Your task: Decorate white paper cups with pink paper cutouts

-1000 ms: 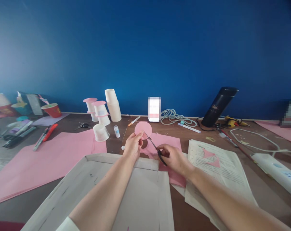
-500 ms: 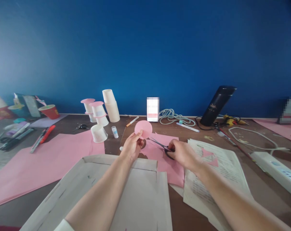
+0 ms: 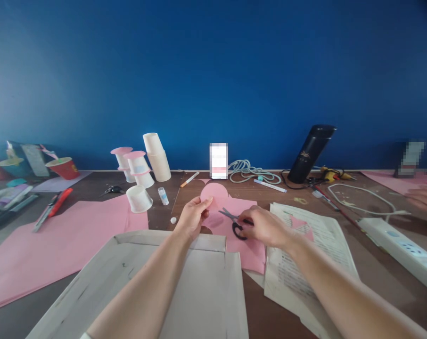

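Note:
My left hand (image 3: 192,217) pinches a pink paper circle (image 3: 215,194) by its lower left edge and holds it upright above the table. My right hand (image 3: 265,227) rests low on a cut pink paper sheet (image 3: 247,245), its fingers on the black handles of small scissors (image 3: 234,222). The scissor blades point left toward the circle and lie close to the sheet. Whether the scissors lie flat on the paper I cannot tell.
A flat grey cardboard box lid (image 3: 185,287) lies under my forearms. Printed pages (image 3: 312,249) sit right, a large pink sheet (image 3: 58,240) left. White paper cups (image 3: 139,176), a glue stick (image 3: 161,196), a dark flask (image 3: 311,153), a power strip (image 3: 400,245) and cables stand behind. Another person's hand (image 3: 425,200) shows far right.
My right hand has drawn the scissors away from the circle and lowered them to the pink sheet. My left hand still holds the circle. The view has shifted slightly right.

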Demonstrator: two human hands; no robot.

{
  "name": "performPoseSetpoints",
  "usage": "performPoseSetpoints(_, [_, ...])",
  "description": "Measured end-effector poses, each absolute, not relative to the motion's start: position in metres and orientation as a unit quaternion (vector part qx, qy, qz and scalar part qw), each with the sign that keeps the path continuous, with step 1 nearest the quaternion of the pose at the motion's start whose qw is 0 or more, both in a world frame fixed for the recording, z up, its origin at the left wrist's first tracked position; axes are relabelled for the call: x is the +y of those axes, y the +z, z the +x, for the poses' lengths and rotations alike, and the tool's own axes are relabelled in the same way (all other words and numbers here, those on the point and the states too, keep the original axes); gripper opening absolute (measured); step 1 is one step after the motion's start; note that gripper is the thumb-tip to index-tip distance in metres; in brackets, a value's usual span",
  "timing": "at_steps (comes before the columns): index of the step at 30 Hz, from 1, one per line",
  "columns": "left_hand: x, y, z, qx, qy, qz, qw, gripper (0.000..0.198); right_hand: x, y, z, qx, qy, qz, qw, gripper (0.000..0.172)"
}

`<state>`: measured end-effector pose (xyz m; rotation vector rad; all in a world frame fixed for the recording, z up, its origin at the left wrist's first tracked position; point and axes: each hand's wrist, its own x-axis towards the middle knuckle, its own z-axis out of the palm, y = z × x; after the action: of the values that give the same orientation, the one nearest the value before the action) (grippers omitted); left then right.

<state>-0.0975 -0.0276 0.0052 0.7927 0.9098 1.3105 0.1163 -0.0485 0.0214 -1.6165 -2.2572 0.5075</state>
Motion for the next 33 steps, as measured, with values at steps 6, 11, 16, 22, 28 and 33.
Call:
performPoseSetpoints(6, [-0.026,0.003,-0.097,0.446,0.550,0.361,0.607,0.034,-0.043,0.017,0.119,-0.785,0.182,-0.568,0.167,0.021])
performPoseSetpoints(11, [-0.025,0.000,-0.096,0.497,0.528,0.388,0.570,0.034,-0.035,0.014,0.120,-0.749,0.205,-0.589,0.224,0.025])
performPoseSetpoints(16, [-0.030,0.003,-0.095,0.517,0.508,0.484,0.491,0.024,-0.029,0.009,0.117,-0.714,0.181,-0.580,0.348,0.029])
performPoseSetpoints(22, [-0.035,0.008,-0.093,0.511,0.485,0.545,0.454,0.017,-0.034,0.006,0.107,-0.700,0.262,-0.545,0.379,0.037])
performPoseSetpoints(28, [-0.031,-0.001,-0.092,0.488,0.500,0.527,0.483,0.029,-0.036,0.005,0.105,-0.692,0.291,-0.538,0.385,0.038])
performPoseSetpoints(33, [-0.033,-0.002,-0.094,0.532,0.489,0.564,0.399,0.038,-0.035,0.000,0.105,-0.698,0.270,-0.534,0.395,0.035])
